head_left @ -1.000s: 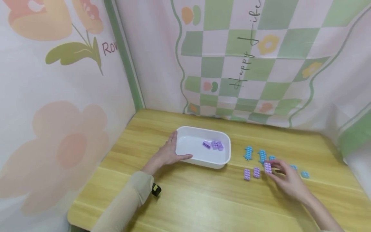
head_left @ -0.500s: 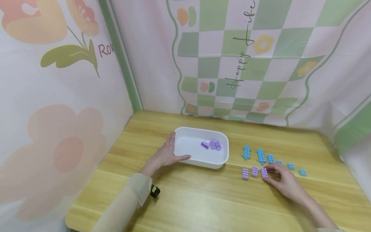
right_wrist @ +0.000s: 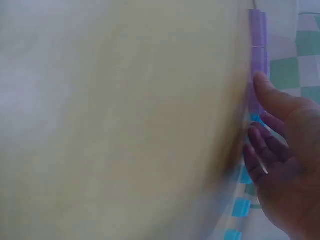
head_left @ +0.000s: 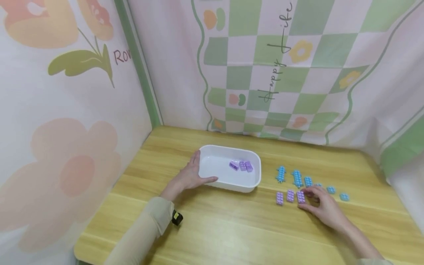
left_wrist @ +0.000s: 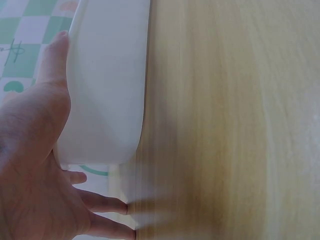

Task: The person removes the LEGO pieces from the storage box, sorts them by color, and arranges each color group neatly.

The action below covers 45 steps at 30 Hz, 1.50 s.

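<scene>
A white plastic tub [head_left: 228,184] stands on the wooden table with three purple toy bricks [head_left: 243,166] at its right end. My left hand [head_left: 189,176] rests on the tub's left end, the straight thumb along the front wall; the left wrist view shows the other fingers spread and straight. On the right, my right hand [head_left: 324,209] pinches a purple building brick [head_left: 300,197] between thumb and forefinger. That brick stands at the right of a short row with two more purple bricks, a middle one [head_left: 290,195] and a left one [head_left: 279,198].
Behind the purple row runs a line of blue bricks, from a longer one [head_left: 281,174] and another long one [head_left: 297,178] to small ones [head_left: 344,197] at right. My right hand partly hides one. A patterned curtain [head_left: 278,81] hangs at the table's back edge.
The purple brick in my right hand has come down onto the table and moved slightly left, beside the other two. My left hand stays at the tub. The head view has shifted a little.
</scene>
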{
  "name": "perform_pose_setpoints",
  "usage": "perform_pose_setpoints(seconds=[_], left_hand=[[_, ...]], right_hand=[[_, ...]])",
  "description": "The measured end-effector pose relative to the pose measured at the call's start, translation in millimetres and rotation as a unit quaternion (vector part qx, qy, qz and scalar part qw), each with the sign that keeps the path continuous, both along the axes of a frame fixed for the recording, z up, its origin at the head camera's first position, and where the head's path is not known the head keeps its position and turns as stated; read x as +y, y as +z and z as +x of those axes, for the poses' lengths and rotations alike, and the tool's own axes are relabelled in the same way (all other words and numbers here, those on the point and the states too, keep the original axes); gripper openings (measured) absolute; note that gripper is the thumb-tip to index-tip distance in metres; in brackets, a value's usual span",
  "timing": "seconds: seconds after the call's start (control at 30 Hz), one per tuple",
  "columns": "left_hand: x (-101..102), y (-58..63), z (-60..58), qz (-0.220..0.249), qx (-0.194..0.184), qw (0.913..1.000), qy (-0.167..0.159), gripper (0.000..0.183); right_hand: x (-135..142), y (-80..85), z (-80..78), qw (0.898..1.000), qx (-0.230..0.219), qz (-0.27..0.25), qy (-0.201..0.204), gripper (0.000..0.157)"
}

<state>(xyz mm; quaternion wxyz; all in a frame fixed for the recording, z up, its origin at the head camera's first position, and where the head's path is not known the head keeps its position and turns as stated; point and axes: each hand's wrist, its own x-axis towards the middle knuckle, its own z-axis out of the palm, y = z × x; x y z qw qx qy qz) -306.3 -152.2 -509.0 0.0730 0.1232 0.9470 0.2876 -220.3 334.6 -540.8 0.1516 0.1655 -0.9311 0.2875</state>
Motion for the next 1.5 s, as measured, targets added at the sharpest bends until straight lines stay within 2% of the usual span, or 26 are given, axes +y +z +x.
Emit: perform_pose_setpoints(seconds=[0.17,0.33,0.53,0.77,1.0,1.2,1.4,1.5], left_hand=[[-0.2,-1.8,-0.6,0.001,-0.002,1.0000,-0.001,0.140],[-0.7,0.2,-0.6,0.000,-0.002,1.0000,0.003,0.140],[-1.3,-0.6,-0.5,-0.008,-0.004,0.9999,0.003,0.140],[-1.2,-3.1,-1.6,-0.001,-0.001,1.0000,0.000,0.139],[-0.7,-1.5,-1.3,-0.003,-0.006,1.0000,0.003,0.138],[-0.9,-1.3,-0.9,-0.003,-0.005,1.0000,0.004,0.138],[-0.1,-0.5,-0.5,0.003,-0.004,1.0000,0.005,0.138],[0.8,0.6,0.2,0.003,-0.004,1.0000,0.004,0.138]], right_hand=[[-4.5,13.6,-1.6,1.000,0.002,-0.013,0.011,0.068],[-18.2,35.4,-11.4,0.999,0.013,-0.019,0.029,0.067],[-48.5,58.2,-26.2,0.999,0.015,0.000,0.046,0.063],[-95.2,73.9,-51.8,0.996,-0.054,-0.020,0.069,0.065],[-142.4,74.0,-84.2,0.992,-0.059,-0.030,0.104,0.062],[-176.8,66.2,-106.0,0.986,-0.081,-0.001,0.143,0.057],[-201.6,52.3,-122.1,0.978,-0.020,0.072,0.196,0.052],[-209.7,47.4,-124.8,0.974,-0.010,0.112,0.197,0.045]])
